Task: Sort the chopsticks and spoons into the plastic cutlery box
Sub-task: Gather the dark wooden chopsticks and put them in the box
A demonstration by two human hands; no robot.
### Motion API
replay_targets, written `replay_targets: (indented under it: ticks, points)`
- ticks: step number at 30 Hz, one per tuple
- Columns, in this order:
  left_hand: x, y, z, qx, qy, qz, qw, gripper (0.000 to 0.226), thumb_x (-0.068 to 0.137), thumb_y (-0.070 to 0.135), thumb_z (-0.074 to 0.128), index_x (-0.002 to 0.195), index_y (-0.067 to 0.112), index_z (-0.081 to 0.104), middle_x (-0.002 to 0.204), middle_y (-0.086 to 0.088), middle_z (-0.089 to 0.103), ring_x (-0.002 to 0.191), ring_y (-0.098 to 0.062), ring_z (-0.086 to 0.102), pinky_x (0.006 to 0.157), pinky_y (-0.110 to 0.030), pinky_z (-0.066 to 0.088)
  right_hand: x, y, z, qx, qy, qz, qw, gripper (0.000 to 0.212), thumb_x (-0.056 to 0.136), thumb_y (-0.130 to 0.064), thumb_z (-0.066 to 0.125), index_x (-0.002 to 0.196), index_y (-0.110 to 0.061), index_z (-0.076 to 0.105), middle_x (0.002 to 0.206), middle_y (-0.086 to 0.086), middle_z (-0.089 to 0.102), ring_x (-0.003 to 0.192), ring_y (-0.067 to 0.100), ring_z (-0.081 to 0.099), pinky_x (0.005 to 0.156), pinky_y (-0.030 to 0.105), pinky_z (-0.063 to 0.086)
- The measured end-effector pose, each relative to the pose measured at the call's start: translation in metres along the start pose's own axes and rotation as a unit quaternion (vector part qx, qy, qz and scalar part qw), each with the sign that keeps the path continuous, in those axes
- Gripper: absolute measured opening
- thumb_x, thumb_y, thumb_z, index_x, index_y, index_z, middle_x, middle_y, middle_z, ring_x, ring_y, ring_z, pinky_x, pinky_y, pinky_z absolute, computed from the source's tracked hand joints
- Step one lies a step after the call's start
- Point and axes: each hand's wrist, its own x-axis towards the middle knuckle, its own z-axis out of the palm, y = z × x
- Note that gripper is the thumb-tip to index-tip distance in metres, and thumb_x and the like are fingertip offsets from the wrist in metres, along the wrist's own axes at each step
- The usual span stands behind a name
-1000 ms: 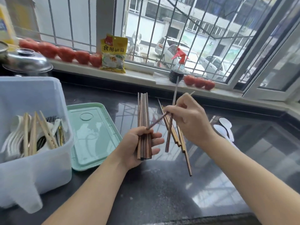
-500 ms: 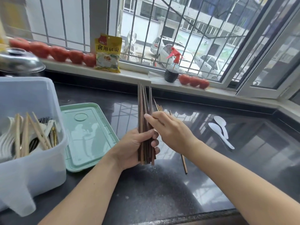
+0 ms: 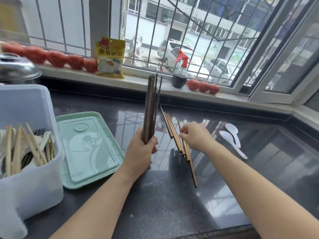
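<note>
a home kitchen, going by the dark stone counter [image 3: 172,213], steel pot lid [image 3: 17,68], tomatoes [image 3: 57,58] on the barred windowsill, and plastic cutlery box [image 3: 31,187].
</note>
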Motion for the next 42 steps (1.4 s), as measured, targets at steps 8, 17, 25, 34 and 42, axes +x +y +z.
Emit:
replay_targets:
  ticks: [8,17,25,34,42]
  points:
    - [0.004,-0.002,-0.004,-0.095,0.049,-0.046,0.993,0.007,0.103,0.010,0.058,0.101,0.016,0.056,0.071,0.000,0.061,0.065,-0.023,0.060,0.067,-0.047,0.051,0.028,-0.031,0.046,-0.111,0.049,0.045,0.992,0.030,0.101,-0.027,0.055,0.120,-0.006,0.064,0.115,0.015,0.060,0.102,0.034,0.062,0.080,0.039,0.052]
    - [0.008,-0.004,-0.004,-0.147,0.054,-0.068,0.985,0.004,0.104,0.007,0.057,0.103,0.011,0.055,0.067,0.001,0.060,0.062,-0.022,0.058,0.070,-0.049,0.049,0.049,-0.044,0.048,-0.103,0.017,0.097,0.990,0.030,0.095,-0.007,0.051,0.122,-0.007,0.063,0.120,0.015,0.063,0.109,0.035,0.062,0.082,0.039,0.053]
    - [0.010,-0.007,-0.005,-0.134,0.047,-0.065,0.988,0.003,0.103,0.010,0.059,0.104,0.013,0.057,0.068,-0.002,0.061,0.065,-0.027,0.058,0.069,-0.050,0.050,0.052,-0.060,0.043,-0.147,-0.038,0.083,0.985,0.030,0.091,-0.006,0.049,0.117,-0.008,0.065,0.114,0.012,0.062,0.102,0.032,0.062,0.077,0.038,0.056]
    - [0.008,-0.005,-0.004,-0.162,0.052,-0.064,0.983,0.007,0.103,0.005,0.058,0.105,0.011,0.057,0.074,-0.004,0.060,0.063,-0.020,0.058,0.071,-0.043,0.053,0.042,-0.069,0.030,-0.177,-0.166,0.099,0.965,0.034,0.091,-0.008,0.054,0.125,-0.002,0.058,0.092,0.012,0.054,0.085,0.030,0.062,0.071,0.037,0.056]
    - [0.007,-0.003,-0.005,-0.164,0.054,-0.056,0.983,0.008,0.103,0.002,0.057,0.103,0.010,0.056,0.073,-0.005,0.061,0.062,-0.023,0.057,0.062,-0.039,0.052,0.035,-0.079,0.043,-0.201,-0.218,0.075,0.952,0.054,0.100,-0.016,0.045,0.152,-0.005,0.036,0.149,0.018,0.044,0.130,0.036,0.050,0.098,0.043,0.048]
